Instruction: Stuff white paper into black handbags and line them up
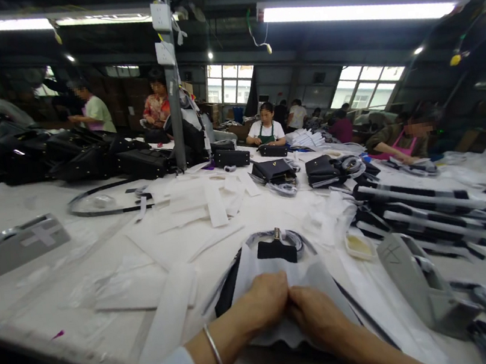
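Observation:
In front of me on the table lies a black handbag, largely covered by a thin white wrapping sheet. My left hand, with a bangle at the wrist, and my right hand meet at the middle of this sheet. Both have their fingers curled in and closed on the sheet; the fingertips are hidden. Just beyond them, a black flap with a metal clasp rests inside a looped, wrapped strap.
Tape dispensers stand at the left and right. White paper strips lie ahead, near finished-looking black bags. Wrapped straps and a small yellowish dish are on the right. Several people work across the table; a metal post rises behind.

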Demonstrator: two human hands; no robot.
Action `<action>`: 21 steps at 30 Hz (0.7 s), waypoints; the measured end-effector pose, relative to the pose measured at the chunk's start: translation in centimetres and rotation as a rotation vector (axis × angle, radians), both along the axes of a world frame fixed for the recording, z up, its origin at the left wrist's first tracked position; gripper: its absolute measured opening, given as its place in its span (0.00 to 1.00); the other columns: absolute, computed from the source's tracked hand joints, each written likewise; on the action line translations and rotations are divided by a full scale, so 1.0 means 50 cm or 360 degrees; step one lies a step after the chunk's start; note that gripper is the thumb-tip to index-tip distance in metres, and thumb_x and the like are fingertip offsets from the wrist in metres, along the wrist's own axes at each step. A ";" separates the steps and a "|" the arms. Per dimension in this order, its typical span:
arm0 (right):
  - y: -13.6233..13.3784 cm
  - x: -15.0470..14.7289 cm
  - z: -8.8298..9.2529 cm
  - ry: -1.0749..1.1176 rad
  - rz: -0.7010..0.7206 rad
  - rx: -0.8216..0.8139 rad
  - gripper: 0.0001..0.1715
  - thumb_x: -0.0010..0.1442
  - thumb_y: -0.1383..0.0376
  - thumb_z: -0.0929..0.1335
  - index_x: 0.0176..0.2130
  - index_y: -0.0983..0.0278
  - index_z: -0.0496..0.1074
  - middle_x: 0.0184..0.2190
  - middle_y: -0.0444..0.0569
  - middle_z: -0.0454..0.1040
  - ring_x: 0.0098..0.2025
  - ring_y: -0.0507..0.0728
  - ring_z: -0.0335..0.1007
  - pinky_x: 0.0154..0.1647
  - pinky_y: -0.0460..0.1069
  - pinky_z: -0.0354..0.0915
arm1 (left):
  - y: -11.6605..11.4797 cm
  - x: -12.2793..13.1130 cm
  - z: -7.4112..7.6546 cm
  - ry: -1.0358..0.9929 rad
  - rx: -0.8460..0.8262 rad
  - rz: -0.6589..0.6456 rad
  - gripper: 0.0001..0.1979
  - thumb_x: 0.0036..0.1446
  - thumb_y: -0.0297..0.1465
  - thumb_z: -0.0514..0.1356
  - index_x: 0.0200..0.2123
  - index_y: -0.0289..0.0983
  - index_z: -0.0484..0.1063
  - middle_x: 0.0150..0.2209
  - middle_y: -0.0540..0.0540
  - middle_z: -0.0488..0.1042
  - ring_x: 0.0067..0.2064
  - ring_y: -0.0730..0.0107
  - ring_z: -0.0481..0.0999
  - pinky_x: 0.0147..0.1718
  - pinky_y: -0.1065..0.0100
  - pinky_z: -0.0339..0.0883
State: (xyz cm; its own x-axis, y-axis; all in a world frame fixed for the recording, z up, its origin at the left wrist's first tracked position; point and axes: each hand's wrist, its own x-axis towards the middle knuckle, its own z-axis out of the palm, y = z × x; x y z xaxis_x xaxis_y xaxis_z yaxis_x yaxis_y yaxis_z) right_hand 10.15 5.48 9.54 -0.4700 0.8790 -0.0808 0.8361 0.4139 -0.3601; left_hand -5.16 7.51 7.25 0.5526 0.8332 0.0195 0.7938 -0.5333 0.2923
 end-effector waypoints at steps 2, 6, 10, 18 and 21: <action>0.038 -0.009 0.039 -0.0203 0.0081 -0.0134 0.11 0.51 0.75 0.67 0.24 0.61 0.75 0.26 0.45 0.79 0.31 0.56 0.76 0.33 0.46 0.64 | 0.000 0.010 -0.019 0.0009 0.0026 0.0043 0.15 0.59 0.20 0.51 0.49 0.31 0.67 0.39 0.38 0.78 0.38 0.55 0.79 0.35 0.60 0.71; 0.111 -0.041 0.068 -0.0245 -0.0072 0.0040 0.10 0.54 0.73 0.67 0.27 0.63 0.76 0.27 0.50 0.79 0.32 0.58 0.76 0.32 0.48 0.62 | -0.004 0.011 -0.058 0.0014 0.0084 0.0123 0.16 0.58 0.18 0.50 0.48 0.33 0.67 0.40 0.39 0.77 0.38 0.58 0.78 0.37 0.61 0.72; 0.110 -0.052 0.013 -0.0219 -0.0279 0.0314 0.16 0.66 0.71 0.59 0.39 0.65 0.75 0.37 0.54 0.79 0.40 0.60 0.74 0.38 0.50 0.62 | -0.007 0.006 -0.065 -0.0007 0.0160 0.0168 0.14 0.59 0.18 0.50 0.44 0.32 0.69 0.39 0.39 0.77 0.36 0.59 0.78 0.35 0.61 0.72; 0.074 0.002 -0.088 -0.0145 -0.0282 0.0719 0.15 0.69 0.69 0.61 0.34 0.63 0.74 0.35 0.49 0.75 0.41 0.59 0.69 0.46 0.51 0.59 | -0.005 -0.001 -0.064 -0.0105 0.0494 0.0329 0.10 0.68 0.28 0.52 0.47 0.33 0.71 0.51 0.38 0.73 0.63 0.48 0.62 0.62 0.43 0.52; 0.078 -0.001 -0.088 -0.0161 -0.0283 0.0705 0.16 0.70 0.67 0.61 0.34 0.62 0.74 0.35 0.50 0.75 0.41 0.60 0.69 0.46 0.53 0.60 | 0.008 -0.003 -0.080 -0.0091 0.0569 0.0460 0.12 0.68 0.30 0.53 0.50 0.33 0.70 0.51 0.38 0.73 0.60 0.51 0.65 0.61 0.44 0.53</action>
State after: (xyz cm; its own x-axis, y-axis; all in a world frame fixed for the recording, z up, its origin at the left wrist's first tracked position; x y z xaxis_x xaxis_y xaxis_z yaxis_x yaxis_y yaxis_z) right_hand 10.11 9.38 5.15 -0.3184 0.9051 0.2817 0.9295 0.3565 -0.0948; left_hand -5.28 7.93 3.27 0.2883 0.8884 0.3572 0.9127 -0.3678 0.1781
